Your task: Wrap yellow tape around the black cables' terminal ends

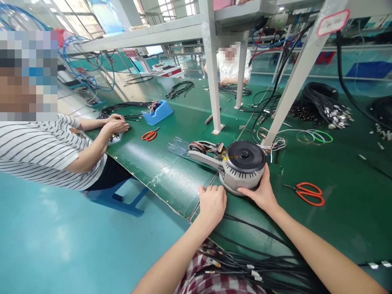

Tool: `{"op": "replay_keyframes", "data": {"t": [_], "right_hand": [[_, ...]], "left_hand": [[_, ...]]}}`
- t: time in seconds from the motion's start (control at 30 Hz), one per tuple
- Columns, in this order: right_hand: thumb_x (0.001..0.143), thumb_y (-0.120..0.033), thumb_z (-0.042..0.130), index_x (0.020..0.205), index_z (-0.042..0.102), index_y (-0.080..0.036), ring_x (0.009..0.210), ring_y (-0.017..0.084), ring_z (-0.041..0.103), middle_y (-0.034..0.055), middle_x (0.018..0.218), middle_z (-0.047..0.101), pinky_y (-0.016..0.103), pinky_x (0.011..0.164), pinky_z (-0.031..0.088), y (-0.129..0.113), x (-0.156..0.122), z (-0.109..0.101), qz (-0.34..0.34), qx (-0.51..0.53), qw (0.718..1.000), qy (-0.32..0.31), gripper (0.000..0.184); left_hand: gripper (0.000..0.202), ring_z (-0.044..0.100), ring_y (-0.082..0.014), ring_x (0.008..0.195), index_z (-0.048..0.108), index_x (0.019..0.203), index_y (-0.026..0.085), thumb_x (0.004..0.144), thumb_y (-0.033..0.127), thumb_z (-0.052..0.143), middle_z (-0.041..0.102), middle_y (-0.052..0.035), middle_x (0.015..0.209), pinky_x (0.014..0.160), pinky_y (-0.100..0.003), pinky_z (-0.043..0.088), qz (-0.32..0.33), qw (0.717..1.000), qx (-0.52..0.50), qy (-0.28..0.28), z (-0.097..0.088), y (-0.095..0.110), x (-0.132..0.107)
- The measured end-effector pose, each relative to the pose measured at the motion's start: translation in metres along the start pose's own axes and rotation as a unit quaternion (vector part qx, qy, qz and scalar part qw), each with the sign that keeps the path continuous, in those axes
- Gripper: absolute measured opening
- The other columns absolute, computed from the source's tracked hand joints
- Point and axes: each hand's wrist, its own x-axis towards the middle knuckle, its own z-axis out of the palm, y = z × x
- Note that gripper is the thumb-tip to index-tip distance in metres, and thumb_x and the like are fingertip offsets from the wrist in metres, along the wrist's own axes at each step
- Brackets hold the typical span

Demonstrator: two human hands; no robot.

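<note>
Right hand (260, 192) is clamping round grey tape dispenser (241, 167); left hand (212, 204) fisted at its 8 o'clock; black cables (260, 261) crowding 6, orange scissors (306, 192) lying at 3.

Readable text: none that I can make out.
Red-bordered white label (333, 21): on the slanted grey metal post (294, 81), far up and to the right of the round grey tape dispenser with a black lid (241, 166) at my hands. The writing is too blurred to read.
Small red sign (130, 52): far up and to the left of the dispenser. The lettering is too small to read.
Small white tags (373, 265): on thin black cables (269, 267), below and to the right of the dispenser. I can't read them.
Dispenser casing: no marking I can read.
</note>
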Motion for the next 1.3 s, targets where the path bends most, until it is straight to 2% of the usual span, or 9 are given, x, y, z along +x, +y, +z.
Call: {"op": "replay_keyframes", "data": {"t": [0.23, 0.43, 0.5, 0.73, 0.87, 0.97, 1.03, 1.13, 1.3], "right_hand": [[0.056, -0.062, 0.090, 0.161, 0.004, -0.023, 0.150, 0.039, 0.025, 0.0161, 0.165, 0.019, 0.061, 0.123, 0.024, 0.001, 0.000, 0.001, -0.004, 0.001, 1.000, 0.002, 0.142], [0.057, -0.062, 0.090, 0.162, 0.003, -0.024, 0.150, 0.039, 0.027, 0.0150, 0.165, 0.020, 0.060, 0.123, 0.025, 0.001, -0.001, 0.000, 0.002, -0.004, 1.000, -0.001, 0.141], [0.056, -0.062, 0.090, 0.162, 0.003, -0.024, 0.150, 0.039, 0.026, 0.0154, 0.166, 0.019, 0.060, 0.123, 0.024, 0.001, -0.001, 0.000, 0.000, -0.003, 1.000, 0.000, 0.141], [0.055, -0.063, 0.090, 0.161, 0.003, -0.023, 0.150, 0.040, 0.026, 0.0168, 0.165, 0.018, 0.061, 0.122, 0.025, 0.003, 0.000, 0.002, 0.001, -0.006, 1.000, 0.002, 0.143], [0.056, -0.063, 0.090, 0.161, 0.004, -0.024, 0.150, 0.039, 0.027, 0.0155, 0.165, 0.020, 0.060, 0.123, 0.025, 0.004, 0.000, 0.001, -0.001, -0.003, 1.000, 0.003, 0.141], [0.056, -0.063, 0.090, 0.161, 0.004, -0.024, 0.149, 0.039, 0.027, 0.0155, 0.165, 0.020, 0.060, 0.123, 0.025, 0.004, 0.000, 0.001, -0.003, 0.000, 1.000, 0.003, 0.141], [0.056, -0.063, 0.090, 0.161, 0.004, -0.024, 0.150, 0.039, 0.026, 0.0154, 0.166, 0.019, 0.060, 0.123, 0.024, 0.003, 0.000, 0.001, -0.002, -0.001, 1.000, 0.002, 0.142], [0.056, -0.064, 0.089, 0.161, 0.003, -0.022, 0.151, 0.039, 0.024, 0.0163, 0.166, 0.017, 0.060, 0.123, 0.023, 0.002, 0.000, 0.001, -0.002, -0.007, 1.000, 0.002, 0.143], [0.056, -0.063, 0.090, 0.161, 0.002, -0.021, 0.151, 0.039, 0.024, 0.0168, 0.166, 0.017, 0.059, 0.123, 0.023, 0.001, 0.000, 0.000, 0.002, -0.013, 1.000, -0.004, 0.143]], "left_hand": [[0.020, 0.061, -0.0249, 0.078, 0.062, 0.079, 0.017, 0.095, 0.015, 0.050, 0.069, -0.0085, 0.080, 0.087, -0.044, 0.031, 0.037, 0.998, -0.040, -0.007, 0.013, 0.034, -0.009], [0.023, 0.061, -0.0262, 0.082, 0.061, 0.080, 0.019, 0.098, 0.020, 0.047, 0.068, -0.0073, 0.079, 0.087, -0.045, 0.030, 0.005, 1.000, -0.007, 0.011, 0.001, 0.004, -0.002], [0.022, 0.061, -0.0265, 0.082, 0.061, 0.080, 0.019, 0.097, 0.018, 0.047, 0.067, -0.0074, 0.079, 0.088, -0.046, 0.030, -0.005, 1.000, -0.001, 0.011, 0.002, 0.002, 0.000], [0.019, 0.061, -0.0249, 0.079, 0.062, 0.082, 0.017, 0.095, 0.015, 0.049, 0.068, -0.0088, 0.081, 0.088, -0.045, 0.031, 0.035, 0.998, -0.050, -0.005, 0.014, 0.036, -0.009], [0.022, 0.061, -0.0254, 0.079, 0.062, 0.081, 0.018, 0.098, 0.019, 0.047, 0.069, -0.0084, 0.080, 0.086, -0.046, 0.031, 0.038, 0.999, -0.032, -0.003, 0.007, 0.022, -0.007], [0.023, 0.061, -0.0259, 0.082, 0.061, 0.081, 0.019, 0.099, 0.019, 0.046, 0.068, -0.0072, 0.080, 0.087, -0.045, 0.031, 0.011, 1.000, -0.009, 0.007, 0.002, 0.005, -0.003], [0.022, 0.061, -0.0265, 0.083, 0.060, 0.082, 0.019, 0.099, 0.018, 0.046, 0.068, -0.0074, 0.081, 0.087, -0.045, 0.031, -0.005, 1.000, 0.000, 0.009, 0.003, 0.001, -0.002], [0.021, 0.061, -0.0271, 0.083, 0.061, 0.082, 0.018, 0.097, 0.017, 0.047, 0.068, -0.0084, 0.081, 0.087, -0.046, 0.031, -0.006, 1.000, -0.004, 0.003, 0.009, 0.012, -0.003], [0.018, 0.062, -0.0255, 0.080, 0.062, 0.082, 0.017, 0.094, 0.014, 0.050, 0.069, -0.0086, 0.082, 0.090, -0.046, 0.031, 0.031, 0.999, -0.042, -0.006, 0.013, 0.038, -0.010]]}}
